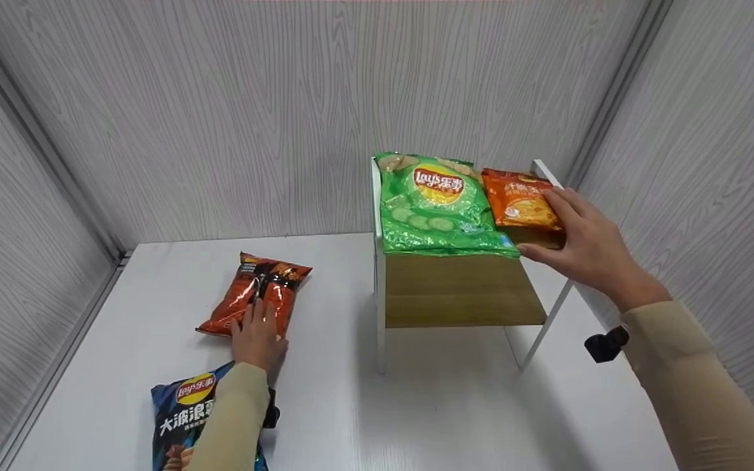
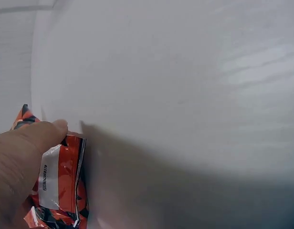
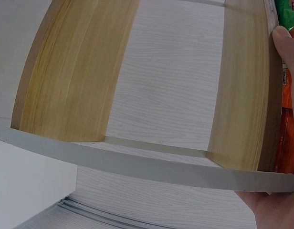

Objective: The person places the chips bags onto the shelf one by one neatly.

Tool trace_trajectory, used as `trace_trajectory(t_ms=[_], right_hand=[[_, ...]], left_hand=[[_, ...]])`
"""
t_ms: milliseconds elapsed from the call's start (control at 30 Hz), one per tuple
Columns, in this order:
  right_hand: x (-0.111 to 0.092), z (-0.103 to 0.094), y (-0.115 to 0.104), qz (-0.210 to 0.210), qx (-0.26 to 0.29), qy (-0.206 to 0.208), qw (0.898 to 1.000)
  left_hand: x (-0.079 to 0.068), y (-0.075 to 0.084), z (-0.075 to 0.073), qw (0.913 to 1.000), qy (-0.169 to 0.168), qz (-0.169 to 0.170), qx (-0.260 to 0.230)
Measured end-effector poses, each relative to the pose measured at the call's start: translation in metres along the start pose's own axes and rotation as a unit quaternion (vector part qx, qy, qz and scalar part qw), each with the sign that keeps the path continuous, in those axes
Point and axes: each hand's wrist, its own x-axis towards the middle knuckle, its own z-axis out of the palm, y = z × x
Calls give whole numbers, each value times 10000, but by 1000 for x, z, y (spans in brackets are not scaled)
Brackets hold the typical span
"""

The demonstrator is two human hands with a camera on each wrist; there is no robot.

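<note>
My left hand (image 1: 259, 337) lies on the lower end of a red chip bag (image 1: 246, 297) on the white table, fingers fairly straight. In the left wrist view its thumb (image 2: 54, 131) lies along the edge of that bag. At the small shelf's top right corner, my right hand (image 1: 590, 245) reaches over an orange snack bag (image 1: 521, 199), fingertips on its right side. The right thumb (image 3: 283, 40) is at the shelf's front edge, near the corner of a green Lay's bag (image 1: 439, 212). Part of the orange bag is hidden by the hand.
The two-tier shelf (image 1: 462, 288) has wooden boards and white metal side frames. A dark blue Lay's bag (image 1: 180, 405) lies at the front left, partly under the left forearm. White wood-grain walls (image 1: 252, 118) enclose the white table (image 1: 324, 392).
</note>
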Motion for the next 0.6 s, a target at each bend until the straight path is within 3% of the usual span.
trace_trajectory(t_ms=[200,600], right_hand=[[0,1,0,33,46,-26,10000],[-1,-1,-2,63,95,-50,9999]], left_hand=[[-2,11,6,9995,-22,92,293],[-12,33,11,9988,-177,252,379]])
